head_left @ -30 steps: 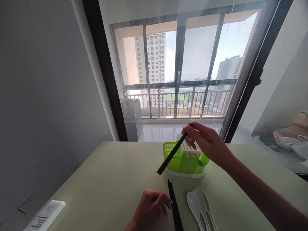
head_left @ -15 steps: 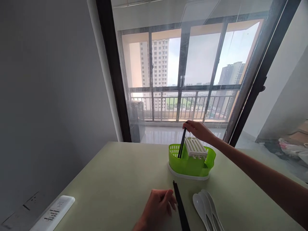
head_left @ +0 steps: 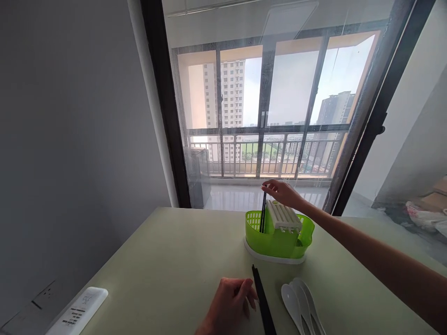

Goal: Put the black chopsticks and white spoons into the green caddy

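My right hand point(head_left: 281, 191) is closed on the top ends of a pair of black chopsticks point(head_left: 263, 211). Their lower ends stand inside the left compartment of a green cutlery holder point(head_left: 275, 244), which has a white slotted rack point(head_left: 283, 215) in its middle and a white base. My left hand point(head_left: 233, 300) rests low over the table with its fingers curled; what they hold, if anything, is hidden. Just right of it lie more black chopsticks point(head_left: 261, 298) on the table. Several white spoons point(head_left: 296, 300) lie stacked to the right of those chopsticks.
The pale green table point(head_left: 167, 265) runs up to a large glass door with a dark frame point(head_left: 172, 139). A white remote control point(head_left: 80, 309) lies at the table's left edge beside the grey wall. Plastic bags and cardboard point(head_left: 426, 214) sit on the floor at far right.
My right hand has shifted slightly left and down, and the chopsticks now stand more upright in the left compartment. The left hand stays nearly still.
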`<state>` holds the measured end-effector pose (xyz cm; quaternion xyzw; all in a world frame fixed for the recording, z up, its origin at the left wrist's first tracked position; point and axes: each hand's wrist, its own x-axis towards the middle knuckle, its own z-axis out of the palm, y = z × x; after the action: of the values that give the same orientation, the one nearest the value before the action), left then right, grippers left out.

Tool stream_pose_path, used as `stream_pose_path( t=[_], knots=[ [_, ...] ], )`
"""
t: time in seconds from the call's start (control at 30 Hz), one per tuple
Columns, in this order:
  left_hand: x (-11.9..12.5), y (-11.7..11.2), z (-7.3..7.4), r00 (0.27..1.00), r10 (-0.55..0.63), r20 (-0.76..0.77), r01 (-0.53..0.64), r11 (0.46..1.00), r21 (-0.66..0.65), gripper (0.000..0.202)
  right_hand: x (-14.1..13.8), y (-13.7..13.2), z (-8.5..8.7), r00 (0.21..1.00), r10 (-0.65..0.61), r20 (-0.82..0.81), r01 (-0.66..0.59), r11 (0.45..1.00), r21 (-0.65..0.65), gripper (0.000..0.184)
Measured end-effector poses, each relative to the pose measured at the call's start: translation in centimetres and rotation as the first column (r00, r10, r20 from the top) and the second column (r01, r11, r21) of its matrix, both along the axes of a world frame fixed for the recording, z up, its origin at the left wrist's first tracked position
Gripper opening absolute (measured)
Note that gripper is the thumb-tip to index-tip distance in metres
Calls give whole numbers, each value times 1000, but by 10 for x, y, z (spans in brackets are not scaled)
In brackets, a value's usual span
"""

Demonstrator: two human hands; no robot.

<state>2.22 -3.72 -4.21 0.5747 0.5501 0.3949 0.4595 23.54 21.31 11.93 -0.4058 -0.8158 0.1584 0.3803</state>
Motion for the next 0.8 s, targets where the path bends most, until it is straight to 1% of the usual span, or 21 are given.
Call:
stream_pose_path(
  t=[0.1, 0.17, 0.23, 0.3, 0.33, 0.37, 0.4, 0.47, 0.5, 0.57, 0.63, 0.7, 0.8],
  knots=[
    [0, 0, -1, 1000, -6, -8, 6, 1000, 1, 78, 0, -10, 15, 991, -120, -64, 125, 989, 74, 50],
    [0, 0, -1, 1000, -1, -16, 1, 1000, 2, 76, -1, -25, 25, 987, -146, -70, 153, 982, 114, 43],
    [0, -1, 0, 1000, 4, -21, -4, 1000, 1, 75, -4, -49, 31, 993, -117, -35, 121, 981, 152, 32],
    [1, -2, 2, 1000, 9, -24, -10, 1000, -3, 75, -9, -82, 34, 998, -57, 28, 51, 983, 177, 24],
    [1, -2, 4, 1000, 13, -24, -13, 1000, -1, 74, -11, -100, 34, 997, -16, 80, 1, 982, 187, 22],
    [2, -3, 5, 1000, 22, -22, -22, 1000, 5, 74, -13, -119, 32, 981, 16, 193, -58, 975, 216, 23],
    [2, -3, 7, 999, 39, -21, -39, 999, 16, 73, -15, -137, 29, 949, 44, 312, -119, 967, 224, 22],
    [2, -2, 10, 996, 86, -19, -85, 995, 43, 72, -18, -170, 18, 872, 51, 488, -171, 963, 206, 23],
    [2, -2, 12, 994, 112, -17, -111, 992, 54, 72, -19, -183, 10, 827, 63, 559, -195, 964, 180, 25],
    [2, -2, 15, 988, 156, -11, -155, 986, 68, 71, -22, -201, -8, 761, 82, 643, -203, 972, 115, 25],
    [1, -2, 16, 984, 178, -8, -177, 981, 74, 70, -25, -210, -26, 706, 119, 698, -197, 980, 32, 23],
    [1, -2, 17, 984, 178, -16, -176, 981, 81, 68, -29, -212, -40, 641, 154, 752, -155, 985, -70, 22],
    [0, -3, 15, 986, 162, -37, -159, 984, 85, 65, -36, -208, -52, 565, 203, 800, -75, 978, -195, 25]
  ],
)
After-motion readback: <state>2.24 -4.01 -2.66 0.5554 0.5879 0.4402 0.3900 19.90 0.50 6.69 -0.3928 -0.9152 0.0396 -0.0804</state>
